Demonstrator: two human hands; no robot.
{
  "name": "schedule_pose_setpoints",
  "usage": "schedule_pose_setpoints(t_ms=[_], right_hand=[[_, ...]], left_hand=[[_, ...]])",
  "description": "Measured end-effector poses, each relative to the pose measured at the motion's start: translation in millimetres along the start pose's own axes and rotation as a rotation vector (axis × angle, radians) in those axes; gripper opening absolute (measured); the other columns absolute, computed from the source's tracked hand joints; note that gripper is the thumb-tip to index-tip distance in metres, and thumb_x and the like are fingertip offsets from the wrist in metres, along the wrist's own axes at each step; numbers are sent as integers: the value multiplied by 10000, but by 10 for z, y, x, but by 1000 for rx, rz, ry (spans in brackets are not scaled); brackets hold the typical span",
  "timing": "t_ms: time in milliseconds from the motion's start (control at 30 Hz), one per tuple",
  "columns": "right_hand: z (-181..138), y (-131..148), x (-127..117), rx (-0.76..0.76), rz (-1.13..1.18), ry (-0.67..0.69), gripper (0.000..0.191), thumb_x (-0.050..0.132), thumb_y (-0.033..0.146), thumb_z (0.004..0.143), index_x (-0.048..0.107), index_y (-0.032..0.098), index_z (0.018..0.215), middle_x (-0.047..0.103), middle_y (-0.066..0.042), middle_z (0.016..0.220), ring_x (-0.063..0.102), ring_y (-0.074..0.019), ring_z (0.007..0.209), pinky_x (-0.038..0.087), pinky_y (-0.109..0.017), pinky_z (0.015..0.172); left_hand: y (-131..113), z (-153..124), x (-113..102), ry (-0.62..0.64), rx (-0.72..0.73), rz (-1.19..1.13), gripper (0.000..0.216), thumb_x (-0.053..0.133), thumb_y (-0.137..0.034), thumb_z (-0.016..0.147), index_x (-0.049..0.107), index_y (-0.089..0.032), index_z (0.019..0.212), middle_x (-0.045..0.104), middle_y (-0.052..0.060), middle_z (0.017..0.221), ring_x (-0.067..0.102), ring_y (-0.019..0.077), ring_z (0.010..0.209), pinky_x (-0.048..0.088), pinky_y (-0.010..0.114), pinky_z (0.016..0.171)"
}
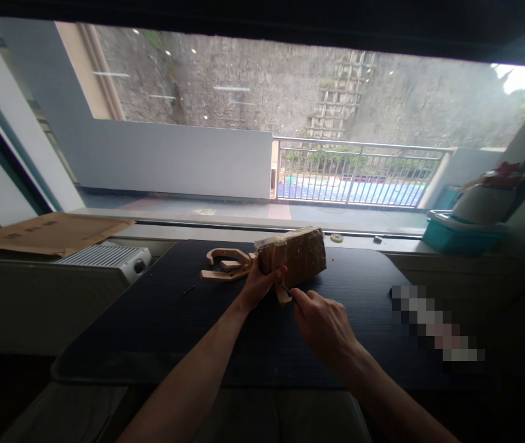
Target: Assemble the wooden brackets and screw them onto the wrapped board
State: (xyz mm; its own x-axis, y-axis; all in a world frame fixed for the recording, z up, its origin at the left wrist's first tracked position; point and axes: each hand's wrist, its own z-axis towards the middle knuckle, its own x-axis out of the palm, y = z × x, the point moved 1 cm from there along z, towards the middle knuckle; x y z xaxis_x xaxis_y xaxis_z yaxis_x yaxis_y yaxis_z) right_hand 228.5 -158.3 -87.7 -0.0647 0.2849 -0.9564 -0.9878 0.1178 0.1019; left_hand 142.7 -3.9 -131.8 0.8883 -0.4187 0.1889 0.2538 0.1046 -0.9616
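Observation:
My left hand (259, 282) is wrapped round the near left end of a brown cardboard box (306, 253) covered in clear tape, with the thumb across its front. Below the box a small curved light-wood piece (284, 298) sticks out toward me. My right hand (320, 314) is closed on a thin dark tool (286, 289), whose tip meets this wood piece; its kind I cannot make out. Left of the box lie curved wooden pieces (228, 253), partly hidden by my left hand. A thin dark rod (189, 290) rests on the table farther left.
The dark table (152, 344) stands against a window sill. On the sill are a roll of tape (336, 237), a small dark item (377, 239) and a teal bin (463, 235). A radiator (106, 258) and a brown paper sheet (55, 231) are at left. A blurred-out patch covers the table's right side.

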Motion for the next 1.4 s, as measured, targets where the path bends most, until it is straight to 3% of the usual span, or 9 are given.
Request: schedule_pose_setpoints(t_ms=[300, 833, 1033, 1400], right_hand=[[39, -6, 18, -12, -26, -13, 253, 365, 211, 917, 566, 231, 1070, 627, -12, 802, 615, -139, 670, 282, -272, 508], [51, -2, 13, 1, 4, -12, 286, 352, 208, 916, 554, 230, 1117, 627, -17, 806, 601, -142, 662, 289, -264, 523], [40, 8, 13, -31, -34, -17, 283, 355, 179, 904, 568, 224, 1084, 608, -12, 777, 579, -133, 626, 274, -263, 509], [25, 56, 32, -105, -146, -19, 340, 392, 99, 871, 521, 196, 1170, 604, -42, 817, 593, -153, 650, 318, -259, 508]], left_hand=[[50, 30, -24, 11, 34, 20, 552, 798, -305, 549, 547, -162, 1019, 638, 24, 857, 607, 178, 811, 479, 291, 738], [76, 31, -35, 36, 46, 37, 534, 789, -299, 569, 548, -163, 1026, 635, 31, 884, 606, 183, 829, 487, 291, 732], [71, 20, -43, 16, 45, 46, 498, 790, -305, 564, 560, -168, 984, 640, 37, 912, 608, 205, 888, 484, 323, 797], [63, 25, -22, -9, 41, 60, 548, 793, -317, 562, 546, -167, 1027, 634, 44, 917, 605, 208, 884, 494, 312, 765]])
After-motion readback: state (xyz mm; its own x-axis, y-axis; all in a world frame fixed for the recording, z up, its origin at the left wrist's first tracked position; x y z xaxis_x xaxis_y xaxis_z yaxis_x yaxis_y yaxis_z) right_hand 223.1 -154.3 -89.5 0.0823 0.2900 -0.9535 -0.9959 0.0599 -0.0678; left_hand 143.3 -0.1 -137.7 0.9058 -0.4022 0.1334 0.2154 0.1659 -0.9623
